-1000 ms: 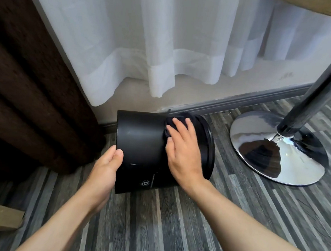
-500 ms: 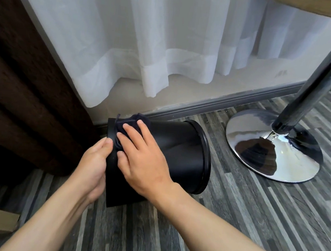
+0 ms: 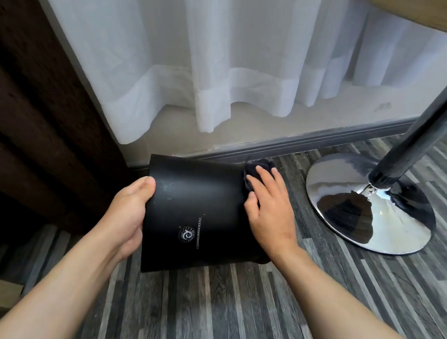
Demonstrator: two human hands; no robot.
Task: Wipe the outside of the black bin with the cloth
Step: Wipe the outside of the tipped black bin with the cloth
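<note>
The cloth (image 3: 256,163) had been swept along the bin (image 3: 195,202) from left end to right rim under the right hand (image 3: 268,214), fingers flat. The bin, sideways on the floor (image 3: 231,318), was gripped by the left hand (image 3: 128,215); its underside seemed unwiped.

Black bin (image 3: 197,207): smooth plastic, matt with a soft sheen; faint dusty specks; white printed logo.
Cloth (image 3: 261,162): dark soft fabric, bunched, matt; right of centre.
Floor (image 3: 231,318): wood-look planks, grey streaked grain, low sheen.
Pedestal base (image 3: 350,186): polished chrome metal, mirror-bright; right of frame.
Pole (image 3: 424,119): dark glossy metal.
Sheer curtain (image 3: 199,59): thin white translucent fabric, denser hem band.
Heavy curtain (image 3: 34,98): dark brown coarse-textured fabric; left.
Skirting (image 3: 300,146): grey, smooth, semi-matt.
Tabletop (image 3: 433,14): pale wood grain, matt; upper right corner.
</note>
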